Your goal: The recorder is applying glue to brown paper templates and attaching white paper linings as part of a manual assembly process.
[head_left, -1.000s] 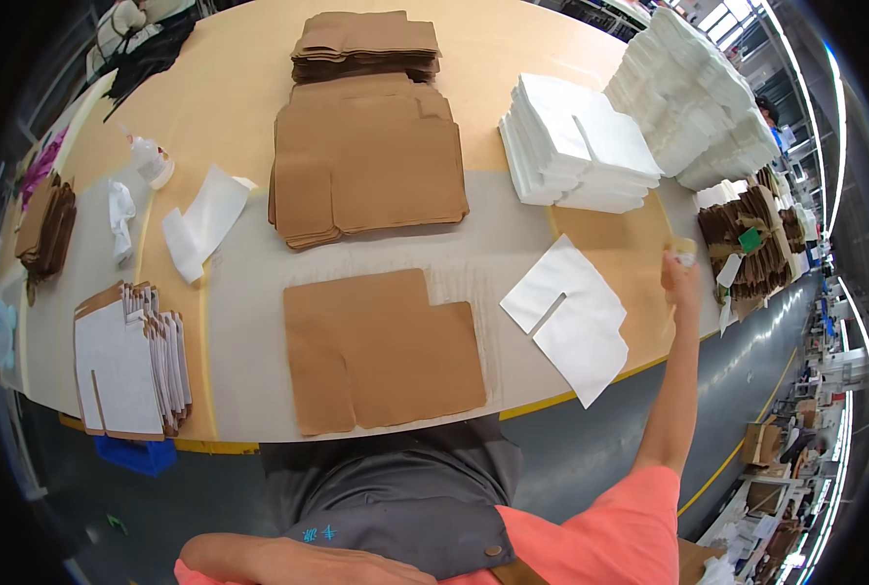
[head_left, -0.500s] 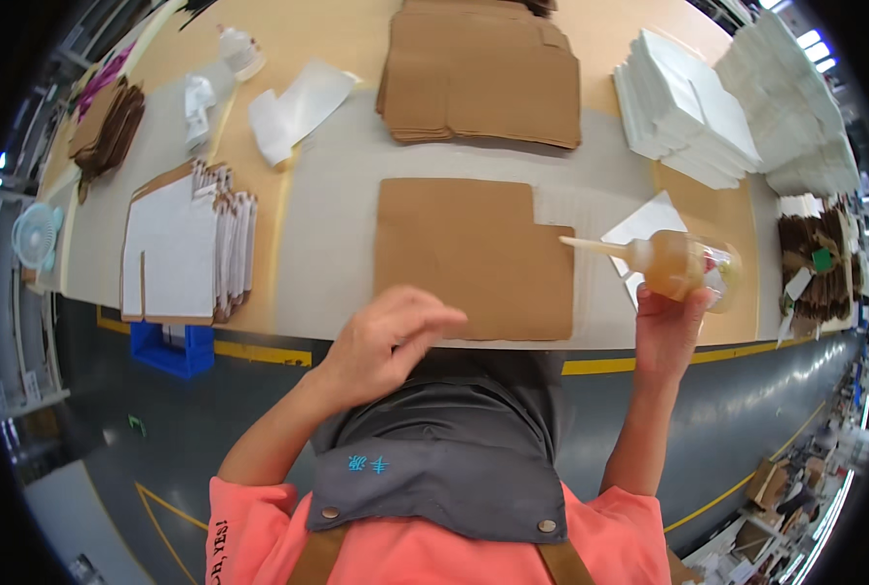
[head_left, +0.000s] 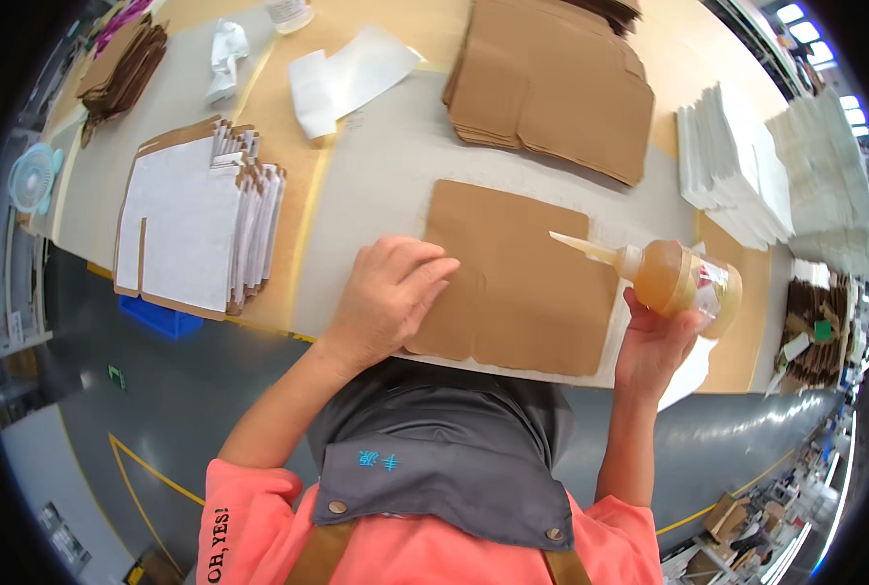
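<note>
A flat brown cardboard sheet point(head_left: 522, 283) lies on the table in front of me. My left hand point(head_left: 395, 297) is at the sheet's left edge, its fingers loosely bent and a little apart, holding nothing; whether they touch the cardboard I cannot tell. In my right hand point(head_left: 654, 336) is a clear squeeze bottle point(head_left: 673, 278) of amber liquid, probably glue. It is tipped on its side, and its long pale nozzle point(head_left: 581, 247) points left above the sheet's right part. A white sheet point(head_left: 690, 370) shows partly beneath that hand.
A stack of brown cardboard point(head_left: 552, 88) lies beyond the sheet. White-faced cardboard pieces point(head_left: 181, 219) are piled at left, near crumpled white paper point(head_left: 227, 58) and a white sheet point(head_left: 352, 83). White stacks point(head_left: 732, 166) stand at right. A blue crate point(head_left: 161, 317) sits below the table's left edge.
The view has turned, so the table's things appear shifted and tilted. My left hand has come up to the sheet's left edge. The bottle stays in my right hand, its nozzle now over the cardboard.
</note>
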Demonstrator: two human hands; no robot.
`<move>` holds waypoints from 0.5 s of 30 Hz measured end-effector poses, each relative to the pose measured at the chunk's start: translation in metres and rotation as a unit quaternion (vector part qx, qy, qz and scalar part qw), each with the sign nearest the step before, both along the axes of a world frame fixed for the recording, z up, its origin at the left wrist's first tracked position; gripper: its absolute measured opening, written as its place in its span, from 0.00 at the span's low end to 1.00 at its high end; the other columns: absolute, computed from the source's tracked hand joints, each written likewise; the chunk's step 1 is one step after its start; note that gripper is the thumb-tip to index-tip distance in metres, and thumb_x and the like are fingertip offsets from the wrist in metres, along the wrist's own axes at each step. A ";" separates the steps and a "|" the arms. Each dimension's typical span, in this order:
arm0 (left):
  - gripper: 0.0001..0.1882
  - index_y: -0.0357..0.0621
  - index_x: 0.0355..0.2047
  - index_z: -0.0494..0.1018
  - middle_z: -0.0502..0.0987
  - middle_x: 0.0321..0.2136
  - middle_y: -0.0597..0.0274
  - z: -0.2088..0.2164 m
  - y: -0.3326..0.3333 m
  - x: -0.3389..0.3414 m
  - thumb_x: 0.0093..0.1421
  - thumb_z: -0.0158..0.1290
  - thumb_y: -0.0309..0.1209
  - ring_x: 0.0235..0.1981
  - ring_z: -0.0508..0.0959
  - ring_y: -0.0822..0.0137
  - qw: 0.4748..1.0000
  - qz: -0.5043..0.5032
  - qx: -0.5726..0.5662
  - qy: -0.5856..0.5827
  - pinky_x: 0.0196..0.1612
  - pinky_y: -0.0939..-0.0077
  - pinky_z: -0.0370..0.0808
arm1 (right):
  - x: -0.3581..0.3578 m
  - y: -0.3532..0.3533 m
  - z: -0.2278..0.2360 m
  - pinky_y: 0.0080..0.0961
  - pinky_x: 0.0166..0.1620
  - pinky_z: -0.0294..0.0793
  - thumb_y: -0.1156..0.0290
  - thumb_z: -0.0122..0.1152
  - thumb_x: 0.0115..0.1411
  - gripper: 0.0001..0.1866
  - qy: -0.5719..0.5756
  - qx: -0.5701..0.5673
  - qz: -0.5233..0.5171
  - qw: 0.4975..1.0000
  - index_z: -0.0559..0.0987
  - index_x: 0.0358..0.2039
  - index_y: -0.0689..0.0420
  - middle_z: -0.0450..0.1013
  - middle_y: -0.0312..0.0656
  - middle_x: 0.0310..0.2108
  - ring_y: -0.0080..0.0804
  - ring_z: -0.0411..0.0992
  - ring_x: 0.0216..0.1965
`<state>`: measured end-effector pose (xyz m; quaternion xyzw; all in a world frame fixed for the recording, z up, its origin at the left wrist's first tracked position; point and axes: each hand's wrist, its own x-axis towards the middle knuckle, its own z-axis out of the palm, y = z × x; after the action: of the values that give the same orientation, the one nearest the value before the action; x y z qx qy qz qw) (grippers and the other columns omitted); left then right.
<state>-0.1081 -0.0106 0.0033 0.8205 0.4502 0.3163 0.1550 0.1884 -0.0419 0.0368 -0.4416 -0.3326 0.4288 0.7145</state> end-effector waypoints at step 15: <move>0.15 0.49 0.43 0.79 0.76 0.44 0.70 -0.011 0.002 -0.005 0.53 0.64 0.32 0.49 0.72 0.63 1.000 -0.009 -0.021 0.003 0.47 0.67 0.66 | -0.058 0.059 -0.048 0.50 0.60 0.71 0.45 0.83 0.36 0.60 -0.392 0.200 0.156 0.884 0.56 0.62 0.53 0.65 0.52 0.60 0.54 0.69 0.60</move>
<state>-0.1128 -0.0084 -0.0081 0.8220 0.4502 0.3024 0.1738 0.1307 0.0167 -0.0110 -0.3642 -0.7289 0.2509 0.5226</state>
